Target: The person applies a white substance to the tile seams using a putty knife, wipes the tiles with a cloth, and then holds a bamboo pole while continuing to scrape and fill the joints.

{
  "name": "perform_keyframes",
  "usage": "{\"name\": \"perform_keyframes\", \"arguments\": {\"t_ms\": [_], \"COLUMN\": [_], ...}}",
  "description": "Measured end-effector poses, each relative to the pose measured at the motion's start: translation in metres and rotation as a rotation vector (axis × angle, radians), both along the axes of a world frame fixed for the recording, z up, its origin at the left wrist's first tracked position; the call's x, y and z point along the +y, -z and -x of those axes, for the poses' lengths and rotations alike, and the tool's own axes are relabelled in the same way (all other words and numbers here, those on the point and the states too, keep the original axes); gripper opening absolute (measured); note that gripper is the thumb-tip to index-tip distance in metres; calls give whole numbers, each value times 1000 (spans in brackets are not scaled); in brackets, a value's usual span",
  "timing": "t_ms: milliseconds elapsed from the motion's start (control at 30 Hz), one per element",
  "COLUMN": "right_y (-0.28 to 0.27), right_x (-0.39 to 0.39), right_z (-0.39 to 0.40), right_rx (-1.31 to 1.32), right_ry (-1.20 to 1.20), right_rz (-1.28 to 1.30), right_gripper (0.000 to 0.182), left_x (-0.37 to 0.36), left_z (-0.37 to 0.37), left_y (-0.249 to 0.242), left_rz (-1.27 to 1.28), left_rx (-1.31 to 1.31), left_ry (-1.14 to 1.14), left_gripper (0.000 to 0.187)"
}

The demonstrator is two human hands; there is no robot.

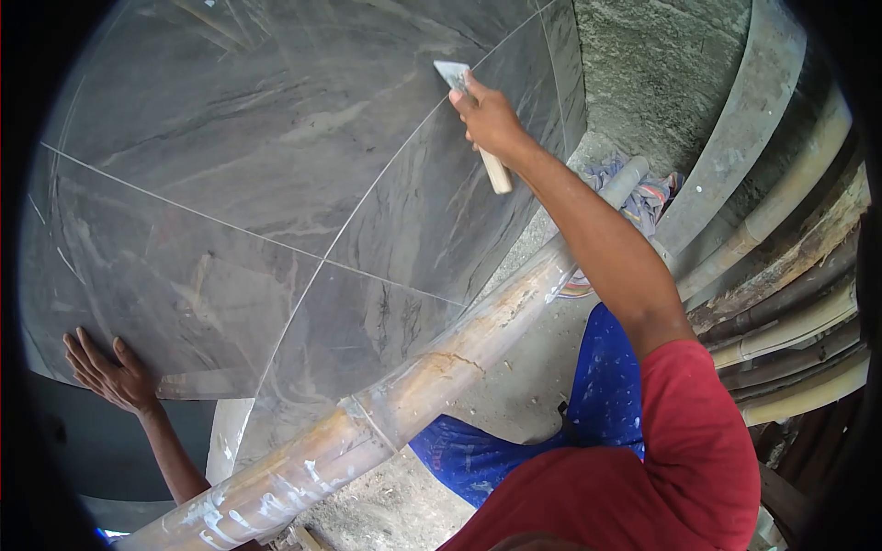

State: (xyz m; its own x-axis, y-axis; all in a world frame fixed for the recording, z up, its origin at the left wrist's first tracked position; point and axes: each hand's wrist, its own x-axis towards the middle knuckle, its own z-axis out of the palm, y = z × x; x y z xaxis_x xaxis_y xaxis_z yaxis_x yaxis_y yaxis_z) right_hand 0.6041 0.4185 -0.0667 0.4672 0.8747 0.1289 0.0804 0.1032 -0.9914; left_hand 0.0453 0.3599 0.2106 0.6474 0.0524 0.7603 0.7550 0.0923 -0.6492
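Observation:
My right hand [491, 118] grips a putty knife with a pale wooden handle [497, 173]. Its whitish blade [451, 73] points up and left, over the grey veined tiles [276, 119] close to a thin white joint line [390, 165]. At the lower left, my left hand [112, 372] lies with fingers spread on the tiled surface near its edge. The left forearm passes behind a thick bamboo pole [441, 367], which hides part of it. White smears mark the pole's lower end.
Several bamboo poles and boards [781, 294] lean along the right. A rough cement wall [661, 73] stands at the upper right. Striped cloth [634, 188] is bunched around the pole's far end. Below lies a dusty concrete floor [524, 367], beside my blue-trousered legs [602, 376].

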Motion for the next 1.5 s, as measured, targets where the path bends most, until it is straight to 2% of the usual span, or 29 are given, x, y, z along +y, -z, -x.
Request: {"name": "perform_keyframes", "arguments": {"t_ms": [67,100,233,300,433,500,633,733,767,867,933,1133,1200,1300,1400,1433,1500], "right_y": [30,15,6,9,9,11,16,13,20,26,23,17,14,18,12,10,11], "right_x": [2,-19,-18,-20,-6,-1,-7,-2,-3,-11,-8,-9,-7,-15,5,21,46], "right_z": [3,12,9,11,-6,-13,-3,-16,-10,1,-7,-11,-18,-5,-26,-45,-91], "right_rx": [-454,-429,-368,-487,-450,-395,-480,-383,-481,-557,-483,-565,-471,-517,-454,-366,-326], "right_ry": [53,-13,-1,-10,32,103,69,89,84,68,55,79,50,49,118,206,223], "right_rz": [-41,81,95,120,136,29,67,32,7,-12,43,-14,56,-52,17,-1,-32], "right_gripper": [62,62,62,62,61,62,61,60,60,59,60,59,59,60,60,60,61], "left_x": [2,3,1,1,3,2,3,-1,1,1,0,2,1,1,0,2,1], "left_z": [0,1,0,2,4,4,3,2,1,1,2,3,4,3,3,3,4], "left_y": [3,3,1,1,2,0,3,-1,1,2,3,2,1,1,1,0,-1], "left_rz": [0,2,-2,2,2,-1,-4,6,3,6,12,1,6,0,0,-1,-1], "left_rx": [-11,-12,-4,-1,7,17,5,18,6,5,11,4,8,11,20,27,34], "left_ry": [0,5,-3,-10,-14,-10,-5,-19,-18,-21,-27,-33,-32,-16,-33,-28,-28], "left_gripper": [64,64,64,65,66,66,66,66,66,67,68,68,67,67,67,67,67]}}
